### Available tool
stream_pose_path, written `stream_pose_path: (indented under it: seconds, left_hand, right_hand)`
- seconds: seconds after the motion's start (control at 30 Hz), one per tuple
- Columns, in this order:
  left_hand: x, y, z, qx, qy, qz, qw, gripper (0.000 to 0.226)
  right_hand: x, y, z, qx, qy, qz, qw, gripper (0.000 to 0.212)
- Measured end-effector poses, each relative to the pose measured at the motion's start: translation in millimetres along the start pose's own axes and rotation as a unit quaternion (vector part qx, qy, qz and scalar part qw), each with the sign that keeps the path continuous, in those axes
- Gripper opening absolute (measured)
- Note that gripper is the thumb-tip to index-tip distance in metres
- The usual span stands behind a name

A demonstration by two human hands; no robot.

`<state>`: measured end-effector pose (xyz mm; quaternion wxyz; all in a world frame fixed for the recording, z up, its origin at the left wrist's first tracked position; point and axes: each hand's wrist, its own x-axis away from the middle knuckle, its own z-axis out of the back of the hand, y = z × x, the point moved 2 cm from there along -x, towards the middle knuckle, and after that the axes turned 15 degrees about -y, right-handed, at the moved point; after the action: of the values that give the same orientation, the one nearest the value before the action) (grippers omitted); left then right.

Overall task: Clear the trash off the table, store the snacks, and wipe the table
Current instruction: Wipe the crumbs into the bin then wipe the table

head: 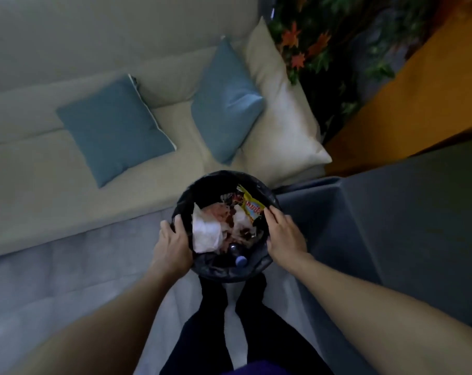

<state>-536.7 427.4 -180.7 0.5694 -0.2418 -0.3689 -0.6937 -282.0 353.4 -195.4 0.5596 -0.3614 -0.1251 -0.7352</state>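
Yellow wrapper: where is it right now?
The yellow wrapper lies in the black bin, at its right rim beside the right hand, head view centre.

Bare forearms [107, 320], legs in dark trousers [270, 328], and a purple garment [256, 371] at the waist.

The trash bin [224, 176], lined with a black bag, is held between both hands above the person's legs. The left hand [172, 246] grips the left rim, with its fingers [179, 221] curled over the edge. The right hand [283, 235] grips the right rim. The bin contains a crumpled white tissue [206, 235], a yellow snack wrapper [252, 207] and a bottle with a blue cap [241, 261]. Beyond the bin stands a pale sofa [40, 163] carrying two blue cushions [113, 128] and one cream cushion [280, 123].
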Motion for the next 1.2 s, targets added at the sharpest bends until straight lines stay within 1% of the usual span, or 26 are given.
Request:
stream_pose_path:
  seconds: [0.33, 0.47, 0.63, 0.77, 0.87, 1.03, 1.1, 1.2]
  left_hand:
    - [-117.2, -28.8, -82.5, 0.021, -0.077, 0.031, 0.996, 0.075]
    - [-169.5, -39.7, -114.4, 0.027, -0.092, 0.039, 0.995, 0.08]
    - [-235.7, -50.6, -153.3, 0.036, -0.115, 0.023, 0.992, 0.086]
    - [-277.9, -59.6, -183.4, 0.048, -0.113, 0.002, 0.992, 0.088]
    - [-299.3, -66.1, -199.8, 0.055, -0.12, -0.007, 0.991, 0.087]
    - [-316.6, -72.2, -214.5, 0.059, -0.142, -0.022, 0.988, 0.087]
    - [-319.4, -72.8, -214.9, 0.056, -0.157, -0.023, 0.986, 0.088]
    - [-318.9, -70.7, -210.3, 0.041, -0.2, -0.011, 0.979, 0.092]
  right_hand:
    - [-100.7, 31.9, -102.1, -0.01, -0.052, -0.024, 0.998, 0.082]
    - [-147.8, 46.7, -138.2, -0.016, -0.055, -0.022, 0.998, 0.081]
    - [-202.8, 67.3, -182.5, -0.026, -0.056, -0.028, 0.998, 0.081]
    - [-239.0, 83.4, -216.5, -0.025, -0.064, -0.028, 0.997, 0.083]
    - [-258.2, 90.2, -235.9, -0.027, -0.076, -0.033, 0.996, 0.087]
    - [-273.0, 95.2, -254.9, -0.036, -0.118, -0.049, 0.991, 0.096]
    - [-274.0, 97.1, -258.4, -0.037, -0.134, -0.055, 0.989, 0.096]
    - [-269.5, 96.2, -258.3, -0.062, -0.168, -0.062, 0.982, 0.092]
